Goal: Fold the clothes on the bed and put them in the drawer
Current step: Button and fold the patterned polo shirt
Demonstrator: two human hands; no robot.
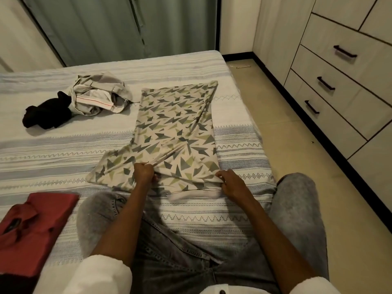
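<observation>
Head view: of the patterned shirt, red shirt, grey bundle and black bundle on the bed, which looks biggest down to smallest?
1. Patterned shirt, spread out flat.
2. Red shirt, though it is nearest the camera and partly cut off by the frame, so unsure.
3. Grey bundle, crumpled.
4. Black bundle, crumpled.

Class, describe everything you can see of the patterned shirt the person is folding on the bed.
The patterned shirt is pale, soft-looking cloth printed with grey and green jagged shapes. It lies flat on the striped bedspread, stretching away from the person, one sleeve spread left, the right side seemingly folded in. The left hand pinches its cloth; the right hand grips its near edge.
</observation>
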